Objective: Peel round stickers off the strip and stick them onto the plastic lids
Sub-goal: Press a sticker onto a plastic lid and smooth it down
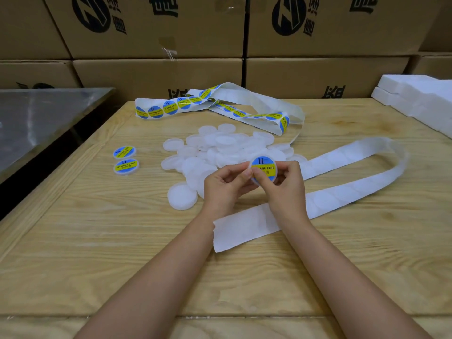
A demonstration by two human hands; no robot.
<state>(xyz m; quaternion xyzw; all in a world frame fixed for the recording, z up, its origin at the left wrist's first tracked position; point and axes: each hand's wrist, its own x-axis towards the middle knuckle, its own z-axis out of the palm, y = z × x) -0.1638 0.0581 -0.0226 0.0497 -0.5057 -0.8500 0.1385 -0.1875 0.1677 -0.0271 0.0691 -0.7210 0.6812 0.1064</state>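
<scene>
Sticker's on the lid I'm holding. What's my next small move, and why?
Probably set the labelled lid down beside the two finished lids at left. Its sticker looks fully on, and left hand and right hand both pinch it.

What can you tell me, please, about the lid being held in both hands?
The lid is round, shallow and of translucent white plastic. A round sticker, blue with a yellow band whose print ends in PASTE, covers almost all of its top. It is held off the table, tilted towards the camera, at the near edge of the pile of plain lids. The left hand pinches its left edge; the right hand holds its right side, thumb pressing on the sticker.
</scene>
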